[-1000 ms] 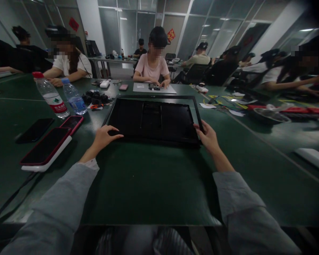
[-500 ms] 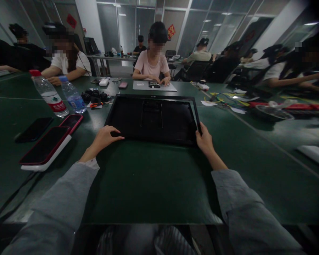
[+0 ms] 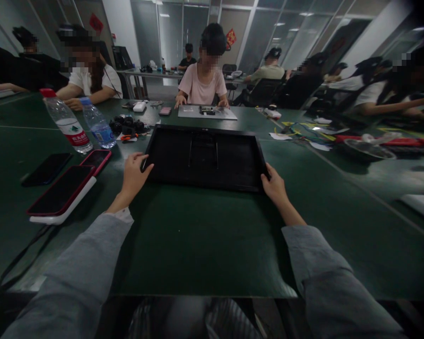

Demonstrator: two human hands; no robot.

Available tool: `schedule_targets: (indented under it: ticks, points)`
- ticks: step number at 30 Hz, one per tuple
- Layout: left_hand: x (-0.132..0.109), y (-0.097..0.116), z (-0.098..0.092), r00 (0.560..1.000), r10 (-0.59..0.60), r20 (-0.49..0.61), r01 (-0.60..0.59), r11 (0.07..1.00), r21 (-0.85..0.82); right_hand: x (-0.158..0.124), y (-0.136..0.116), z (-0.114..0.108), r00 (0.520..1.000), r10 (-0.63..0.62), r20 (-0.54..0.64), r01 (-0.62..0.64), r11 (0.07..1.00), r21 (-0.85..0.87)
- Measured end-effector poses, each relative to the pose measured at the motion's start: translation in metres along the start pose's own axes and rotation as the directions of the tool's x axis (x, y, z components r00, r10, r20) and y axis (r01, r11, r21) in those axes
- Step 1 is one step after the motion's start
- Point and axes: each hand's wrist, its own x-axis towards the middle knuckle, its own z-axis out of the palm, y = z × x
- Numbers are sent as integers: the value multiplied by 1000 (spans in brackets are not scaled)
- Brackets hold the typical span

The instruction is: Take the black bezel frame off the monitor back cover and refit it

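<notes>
A black monitor front frame [image 3: 262,165] lies flat on the green table, fitted around a black monitor back cover [image 3: 169,157] with a rectangular raised outline [image 3: 203,153] in its middle. My right hand [image 3: 273,185] grips the frame's right side near the front corner, thumb over the top and fingers at the outer edge. At the left side of the frame, my left hand [image 3: 134,176] has thumb and fingers spread apart, with the fingertips at the edge. Whether they press on it is hard to see.
Two water bottles [image 3: 72,127], phones [image 3: 63,188] and a white block under one phone stand to my left. Behind them lie black parts and orange-handled pliers [image 3: 129,137]. Cables [image 3: 304,132] and a dark bowl [image 3: 367,148] sit at right. A person [image 3: 203,84] works opposite at a grey mat [image 3: 226,114].
My left hand has moved from the front left corner up to the left edge. The gap along the frame's right side has closed over the back cover. The person opposite has drawn their hands apart.
</notes>
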Motion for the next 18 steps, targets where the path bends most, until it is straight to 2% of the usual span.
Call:
schedule_targets:
  ticks: [2, 5, 8, 12, 18]
  points:
    - [0, -7, 3, 991, -128, -32, 127, 992, -19, 1, 2, 0, 1000, -5, 6, 5, 1000, 0]
    - [1, -14, 7, 944, -307, 118, 322, 936, -144, 3, 9, 2, 1000, -6, 12, 6, 1000, 15]
    - [3, -15, 7, 894, -391, 218, 443, 845, -300, 7, 18, 5, 1000, 0, 25, -2, 997, 72]
    - [6, -15, 7, 876, -437, 202, 481, 807, -341, 9, 21, 6, 1000, 17, 19, -19, 992, 127]
    - [9, -29, 5, 894, -414, 170, 441, 881, -174, 4, 12, -2, 999, 39, -12, -39, 998, 52]
